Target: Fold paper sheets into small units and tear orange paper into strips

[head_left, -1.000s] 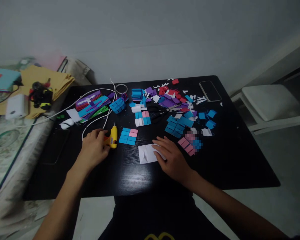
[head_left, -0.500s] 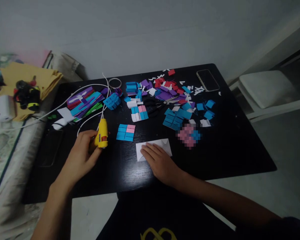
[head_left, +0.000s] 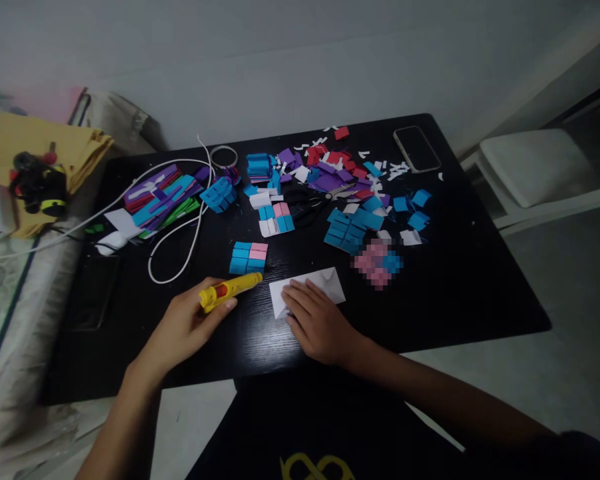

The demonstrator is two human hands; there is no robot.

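Observation:
My left hand (head_left: 187,327) is closed around a yellow glue gun (head_left: 230,291), held over the table with one end towards the right. Just beyond the gun lies a small card of blue and pink squares (head_left: 249,257). My right hand (head_left: 320,323) rests flat, fingers stretched, on a white paper envelope (head_left: 330,283) and covers part of its near side. Another card of blue, pink and white squares (head_left: 276,220) lies farther back.
On the black table (head_left: 455,293) are scissors (head_left: 329,197), a heap of coloured paper scraps (head_left: 330,170), paper strips (head_left: 165,197), a looped white cord (head_left: 153,267), a tape roll (head_left: 224,157) and a phone (head_left: 417,149). A white chair (head_left: 535,170) stands right.
My left hand has moved right with the glue gun and turned it from pointing away to pointing right. My right hand stays on the envelope. The view has shifted slightly.

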